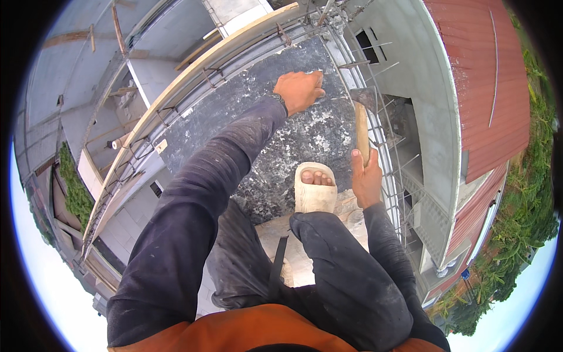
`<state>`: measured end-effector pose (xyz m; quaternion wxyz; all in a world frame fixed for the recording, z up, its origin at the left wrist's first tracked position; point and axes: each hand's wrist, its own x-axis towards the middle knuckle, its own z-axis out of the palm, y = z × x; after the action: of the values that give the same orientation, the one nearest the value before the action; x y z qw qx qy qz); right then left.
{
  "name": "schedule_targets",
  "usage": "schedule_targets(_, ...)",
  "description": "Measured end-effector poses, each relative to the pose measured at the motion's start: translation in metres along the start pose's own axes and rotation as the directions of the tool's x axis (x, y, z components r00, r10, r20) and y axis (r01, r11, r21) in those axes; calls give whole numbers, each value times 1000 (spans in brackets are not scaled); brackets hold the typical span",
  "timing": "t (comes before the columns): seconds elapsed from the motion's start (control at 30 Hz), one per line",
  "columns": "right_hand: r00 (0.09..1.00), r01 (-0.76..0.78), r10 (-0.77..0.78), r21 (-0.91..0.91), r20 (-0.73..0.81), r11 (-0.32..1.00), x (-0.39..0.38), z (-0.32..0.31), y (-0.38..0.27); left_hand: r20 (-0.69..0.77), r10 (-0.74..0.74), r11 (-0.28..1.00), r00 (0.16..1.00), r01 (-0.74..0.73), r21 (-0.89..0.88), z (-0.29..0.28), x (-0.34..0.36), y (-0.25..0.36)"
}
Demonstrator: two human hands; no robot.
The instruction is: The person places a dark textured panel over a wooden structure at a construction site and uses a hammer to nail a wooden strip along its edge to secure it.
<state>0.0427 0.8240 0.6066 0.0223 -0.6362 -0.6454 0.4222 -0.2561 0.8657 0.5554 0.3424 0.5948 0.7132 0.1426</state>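
Right hand [367,179] grasps a hammer [362,130] low, likely for leverage; left hand [298,94] — curled, whether holding anything I cannot tell — is over the dark board [314,132].

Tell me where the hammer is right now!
In the head view, the hammer is right of centre: the right hand holds its wooden handle, its head near the right edge of the dark board.
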Motion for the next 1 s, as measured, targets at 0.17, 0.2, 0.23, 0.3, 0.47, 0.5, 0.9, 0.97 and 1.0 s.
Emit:
schedule_targets(0.17,972,195,-143,298,-187,935,-24,-1,-6,2,-21,1000,1000,21,4,-1,-1,-2)
schedule_targets(0.2,985,133,-111,174,-128,976,-22,4,-4,12,-22,1000,1000,22,11,0,-1,-1)
schedule_targets(0.23,995,74,-71,43,-74,996,-15,13,2,21,-24,1000,999,23,18,3,0,-2)
schedule_targets(0.3,999,14,-18,-103,-42,995,4,20,0,32,-8,999,999,7,32,-1,6,3)
schedule_targets(0.47,989,109,-86,204,-118,973,-3,13,-11,25,-19,1000,999,19,17,2,-1,-3)
schedule_targets(0.5,981,153,-117,250,-154,956,-10,15,-6,27,-17,1000,999,17,21,2,-1,-4)
schedule_targets(0.9,998,24,-25,-19,-54,1000,0,17,14,24,-11,999,1000,10,39,2,4,4)
schedule_targets(0.97,1000,-14,14,-130,4,991,11,11,16,-18,13,998,1000,-11,65,8,2,-1)
schedule_targets(1.0,1000,-17,19,-101,16,995,8,7,1,-12,11,998,1000,-10,62,6,0,-5)
